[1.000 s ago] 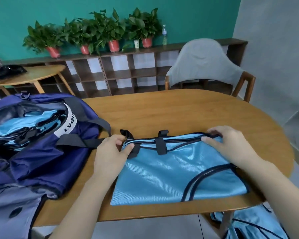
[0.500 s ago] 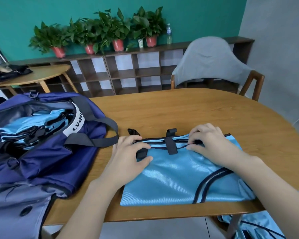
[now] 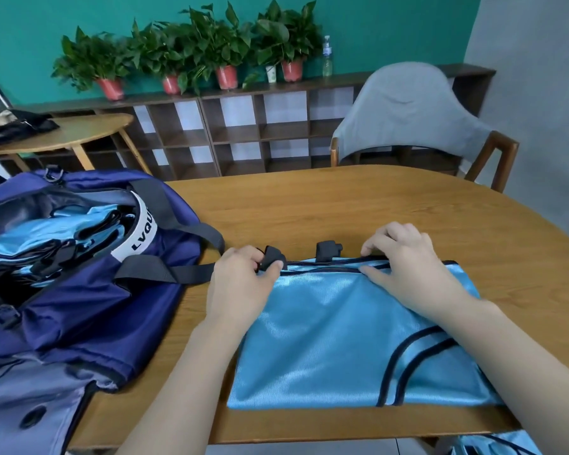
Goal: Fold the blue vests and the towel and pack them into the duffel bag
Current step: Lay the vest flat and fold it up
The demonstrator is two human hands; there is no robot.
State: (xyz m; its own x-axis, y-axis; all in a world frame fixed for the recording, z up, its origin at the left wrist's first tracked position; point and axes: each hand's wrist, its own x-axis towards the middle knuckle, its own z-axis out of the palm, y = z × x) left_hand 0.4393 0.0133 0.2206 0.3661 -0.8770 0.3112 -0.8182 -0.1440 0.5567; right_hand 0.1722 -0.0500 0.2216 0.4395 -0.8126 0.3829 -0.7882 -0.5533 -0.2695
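Table (image 3: pixel 358 205) of pale wood carries everything we work on, with the open duffel bag (image 3: pixel 79 290) lying well to the left of our fingers. Inside it we see several folded blue vests (image 3: pixel 33 238) already stacked, so we judge the packing to be well under way. White trim at the bag's mouth bears black letters; we can read "LVQU" and the rest is hidden by a strap.

Directly under our fingers lies the vest in hand (image 3: pixel 342 339), flat on the table and doubled over, its dark-edged armhole curving off to the right. Our left hand (image 3: pixel 240 284) pinches the black strap tab (image 3: pixel 273 257) at the vest's far left corner between thumb and curled fingers. Our right hand (image 3: pixel 404 267) rests on the far edge, fingers curled over the dark trim; whether they truly grip it or only press it we cannot tell for certain. A second black tab (image 3: pixel 327 251) sticks up between the two hands.

More blue cloth (image 3: pixel 493 444) shows below the table's near edge, right of our fingers, so at least one more vest seems left. No towel can be picked out, packed or waiting.
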